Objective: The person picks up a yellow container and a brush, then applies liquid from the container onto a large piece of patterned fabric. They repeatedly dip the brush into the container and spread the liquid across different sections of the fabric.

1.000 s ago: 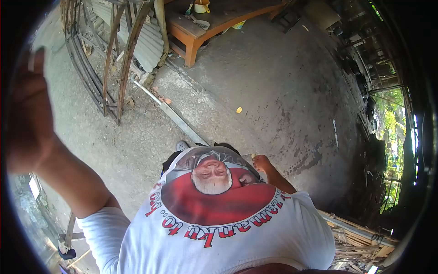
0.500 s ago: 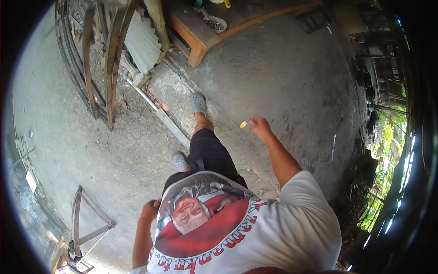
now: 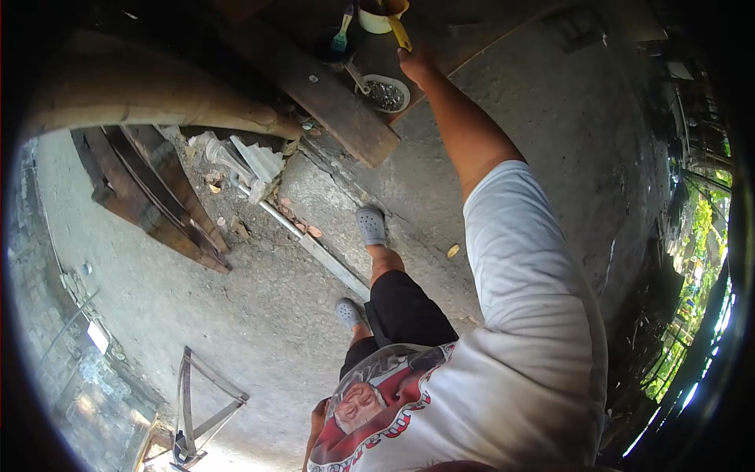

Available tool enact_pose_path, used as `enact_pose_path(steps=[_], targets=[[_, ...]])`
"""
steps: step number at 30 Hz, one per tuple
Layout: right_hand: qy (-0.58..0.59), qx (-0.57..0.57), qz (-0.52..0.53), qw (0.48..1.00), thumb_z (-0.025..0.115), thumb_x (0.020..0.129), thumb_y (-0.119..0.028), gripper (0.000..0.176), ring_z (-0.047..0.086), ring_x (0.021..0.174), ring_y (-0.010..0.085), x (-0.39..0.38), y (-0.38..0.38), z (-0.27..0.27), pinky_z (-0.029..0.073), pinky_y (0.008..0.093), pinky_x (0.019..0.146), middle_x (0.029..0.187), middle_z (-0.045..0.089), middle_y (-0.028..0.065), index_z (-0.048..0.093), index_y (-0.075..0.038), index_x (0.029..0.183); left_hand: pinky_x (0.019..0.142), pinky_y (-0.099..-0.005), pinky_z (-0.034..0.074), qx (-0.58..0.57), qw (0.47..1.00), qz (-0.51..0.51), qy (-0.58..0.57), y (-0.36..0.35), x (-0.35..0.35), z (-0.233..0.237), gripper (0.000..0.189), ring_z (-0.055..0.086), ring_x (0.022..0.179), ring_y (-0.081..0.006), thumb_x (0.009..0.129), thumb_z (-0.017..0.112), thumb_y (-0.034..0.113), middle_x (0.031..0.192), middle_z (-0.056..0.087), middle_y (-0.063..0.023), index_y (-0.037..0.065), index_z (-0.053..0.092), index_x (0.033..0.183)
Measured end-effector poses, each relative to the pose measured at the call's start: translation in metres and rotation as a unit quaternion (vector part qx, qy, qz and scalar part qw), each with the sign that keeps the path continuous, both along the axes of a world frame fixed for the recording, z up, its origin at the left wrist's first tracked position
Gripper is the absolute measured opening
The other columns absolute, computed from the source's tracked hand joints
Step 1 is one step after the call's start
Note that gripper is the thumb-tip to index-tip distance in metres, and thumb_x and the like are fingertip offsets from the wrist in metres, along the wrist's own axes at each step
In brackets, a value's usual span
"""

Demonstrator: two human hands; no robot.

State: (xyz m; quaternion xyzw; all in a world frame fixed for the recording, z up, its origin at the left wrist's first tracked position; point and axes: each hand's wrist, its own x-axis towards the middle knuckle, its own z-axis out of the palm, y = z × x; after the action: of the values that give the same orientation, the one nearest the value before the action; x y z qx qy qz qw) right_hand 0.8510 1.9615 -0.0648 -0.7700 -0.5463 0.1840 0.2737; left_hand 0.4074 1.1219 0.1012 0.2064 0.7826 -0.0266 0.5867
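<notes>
My right hand (image 3: pixel 417 68) reaches out to the wooden bench, its fingers closed at the end of the yellow handle (image 3: pixel 401 34) of a white pot (image 3: pixel 379 19). Beside the pot lies a paintbrush (image 3: pixel 342 35) with a green-blue ferrule. Nearer me is a white bowl (image 3: pixel 403 88) of small, shiny metal pieces, with a handled tool (image 3: pixel 356 77) leaning across its rim. Low at my side, next to my shirt, my left hand (image 3: pixel 319 412) is mostly in shadow and its fingers are hidden.
The dark wooden bench (image 3: pixel 346 118) juts toward me. Curved wooden pieces (image 3: pixel 157 197) stand on the left, near a long pale strip (image 3: pixel 334 267) on the concrete floor. A triangular frame (image 3: pixel 208 409) rests lower left, and a yellow leaf (image 3: pixel 453 251) lies by my legs.
My right hand has moved from above the floor up to the yellow handle on the bench. The view has shifted closer to the bench, and my left hand is now lower in view.
</notes>
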Motion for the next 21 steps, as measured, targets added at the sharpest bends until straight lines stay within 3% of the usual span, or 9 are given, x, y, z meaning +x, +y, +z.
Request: enact_pose_path(steps=[5,7,8,10,11,13,16,19,21], targets=[[0.079,-0.041,-0.076,0.993,0.066,0.089,-0.042,0.079,0.051,0.129,0.0439,-0.011,0.049,-0.029,0.043,0.0461,0.108,0.142,0.047,0.0316,0.036,0.006,0.145,0.073,-0.0315,0.054,0.034,0.998,0.053,-0.003,0.049,0.015,0.016,0.040,0.069,0.079,-0.0186,0.101,0.057,0.035,0.086,0.074,-0.0120,-0.003,0.069,0.107],[0.082,-0.060,-0.130,0.986,0.068,0.092,-0.034,0.060,0.062,0.113,0.0346,-0.015,0.054,-0.028,0.054,0.0418,0.089,0.126,0.059,0.0232,0.047,0.000,0.136,0.074,-0.0309,0.054,0.041,0.997,0.061,0.004,0.063,0.018,0.023,0.040,0.069,0.080,-0.0180,0.101,0.058,0.034,0.088,0.074,-0.0118,-0.003,0.069,0.109],[0.085,-0.057,-0.129,0.986,0.068,0.092,-0.034,0.060,0.062,0.113,0.0346,-0.015,0.053,-0.016,0.054,0.0418,0.089,0.126,0.059,0.0232,0.047,0.000,0.136,0.074,-0.0309,0.054,0.044,0.997,0.061,0.007,0.069,0.019,0.023,0.040,0.069,0.080,-0.0180,0.101,0.058,0.034,0.088,0.074,-0.0118,-0.003,0.069,0.109],[0.329,-0.214,-0.117,0.912,0.064,0.096,-0.027,0.045,0.063,0.103,0.0283,-0.009,0.052,0.016,0.057,0.0404,0.084,0.115,0.061,0.0160,0.050,-0.005,0.132,0.077,-0.0300,0.054,0.033,0.994,0.102,0.010,0.076,0.022,0.025,0.039,0.068,0.086,-0.0164,0.102,0.058,0.031,0.095,0.074,-0.0123,-0.005,0.067,0.114],[0.331,-0.213,-0.116,0.912,0.064,0.096,-0.027,0.045,0.063,0.103,0.0283,-0.006,0.057,0.007,0.057,0.0404,0.084,0.115,0.061,0.0160,0.050,-0.005,0.132,0.078,-0.0295,0.053,0.027,0.992,0.122,0.011,0.080,0.023,0.025,0.039,0.068,0.089,-0.0156,0.102,0.059,0.030,0.099,0.075,-0.0126,-0.005,0.066,0.116],[0.583,-0.103,-0.141,0.794,0.059,0.100,-0.018,0.029,0.062,0.095,0.0230,0.001,0.061,-0.028,0.059,0.0422,0.084,0.107,0.061,0.0104,0.053,-0.008,0.127,0.078,-0.0293,0.053,0.033,0.992,0.122,-0.001,0.087,0.021,0.023,0.039,0.068,0.090,-0.0154,0.102,0.059,0.031,0.099,0.074,-0.0129,-0.005,0.066,0.116],[0.654,-0.083,-0.151,0.737,0.056,0.101,-0.012,0.024,0.062,0.096,0.0231,0.019,0.055,-0.032,0.059,0.0479,0.086,0.107,0.061,0.0079,0.055,-0.010,0.125,0.078,-0.0290,0.053,0.037,0.991,0.127,-0.019,0.110,0.030,0.024,0.039,0.068,0.090,-0.0153,0.102,0.059,0.030,0.100,0.074,-0.0131,-0.005,0.065,0.118],[0.649,-0.068,-0.138,0.745,0.057,0.101,-0.012,0.024,0.062,0.096,0.0225,0.035,0.017,-0.003,0.058,0.0474,0.088,0.105,0.061,0.0081,0.054,-0.009,0.125,0.079,-0.0290,0.053,0.041,0.983,0.170,-0.047,0.136,0.041,0.026,0.040,0.068,0.089,-0.0161,0.102,0.059,0.029,0.101,0.074,-0.0134,-0.006,0.064,0.120],[0.655,-0.056,-0.124,0.744,0.057,0.101,-0.012,0.026,0.063,0.092,0.0217,0.053,-0.015,0.004,0.059,0.0465,0.086,0.105,0.061,0.0077,0.055,-0.009,0.126,0.079,-0.0290,0.053,0.071,0.994,0.047,-0.072,0.133,0.036,0.020,0.040,0.068,0.089,-0.0162,0.102,0.059,0.028,0.102,0.074,-0.0136,-0.007,0.063,0.121]])
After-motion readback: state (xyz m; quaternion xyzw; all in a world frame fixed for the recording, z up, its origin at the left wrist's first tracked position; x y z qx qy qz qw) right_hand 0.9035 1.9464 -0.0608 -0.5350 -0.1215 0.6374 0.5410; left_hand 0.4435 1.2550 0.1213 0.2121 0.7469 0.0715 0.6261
